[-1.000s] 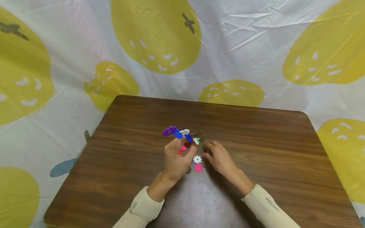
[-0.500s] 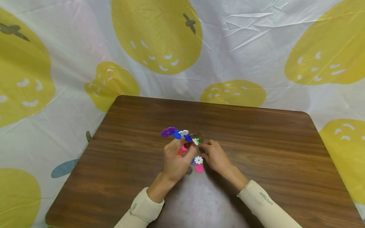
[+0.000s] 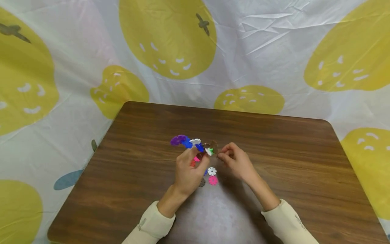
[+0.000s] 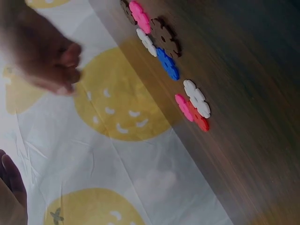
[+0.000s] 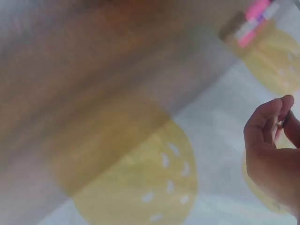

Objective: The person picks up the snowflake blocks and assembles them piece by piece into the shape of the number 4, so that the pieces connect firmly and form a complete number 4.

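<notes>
One dark piece (image 5: 285, 123) sits pinched in my right hand (image 3: 238, 163), just lifted up beside the joined discs (image 3: 187, 142) my left hand (image 3: 189, 171) grips, so both hands are full.

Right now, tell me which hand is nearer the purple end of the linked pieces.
Left. The left hand grips the linked pieces just right of their purple end; the right hand is farther off to the right.
</notes>
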`<state>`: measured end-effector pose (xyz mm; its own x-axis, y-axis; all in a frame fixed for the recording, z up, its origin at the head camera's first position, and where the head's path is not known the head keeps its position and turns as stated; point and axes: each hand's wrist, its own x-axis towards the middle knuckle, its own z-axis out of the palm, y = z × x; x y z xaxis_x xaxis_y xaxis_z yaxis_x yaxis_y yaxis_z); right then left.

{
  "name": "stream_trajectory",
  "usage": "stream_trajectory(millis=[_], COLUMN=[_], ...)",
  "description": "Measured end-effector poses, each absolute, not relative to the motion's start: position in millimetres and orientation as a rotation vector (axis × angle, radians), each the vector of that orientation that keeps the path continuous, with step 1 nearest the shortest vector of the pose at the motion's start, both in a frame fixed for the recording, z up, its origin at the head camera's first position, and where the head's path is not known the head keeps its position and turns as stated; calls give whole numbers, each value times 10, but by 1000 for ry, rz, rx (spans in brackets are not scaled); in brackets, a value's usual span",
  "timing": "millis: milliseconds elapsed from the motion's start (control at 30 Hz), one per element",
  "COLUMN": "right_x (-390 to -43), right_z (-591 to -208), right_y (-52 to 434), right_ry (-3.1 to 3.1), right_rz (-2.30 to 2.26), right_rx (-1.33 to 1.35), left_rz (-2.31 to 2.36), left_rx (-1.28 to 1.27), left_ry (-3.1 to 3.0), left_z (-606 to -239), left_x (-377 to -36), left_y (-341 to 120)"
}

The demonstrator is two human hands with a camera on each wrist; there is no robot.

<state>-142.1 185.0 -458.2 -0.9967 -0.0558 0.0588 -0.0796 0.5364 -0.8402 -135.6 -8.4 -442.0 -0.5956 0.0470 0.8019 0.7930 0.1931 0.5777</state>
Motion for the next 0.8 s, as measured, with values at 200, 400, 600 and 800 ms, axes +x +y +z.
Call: stream_trajectory(millis=[200, 400, 600, 800], right_x=[-1235, -1073, -955, -900], right_z=[-4245, -3976, -3768, -3691], right_y=[1913, 1941, 1938, 1909], right_ry=[-2555, -2356, -2231, -2177], right_rz=[1557, 1514, 1393, 1241], right_rx=[161, 248, 324, 416], left_rz=[-1472, -1464, -1470, -1479], left_rx=[-804, -840, -876, -913], left_ry=[-1799, -1767, -1744, -1725], left_z=[-4401, -4388, -4371, -4350], left_x=[-1365, -1363, -1345, -1332], left_y=[-71, -50, -28, -10])
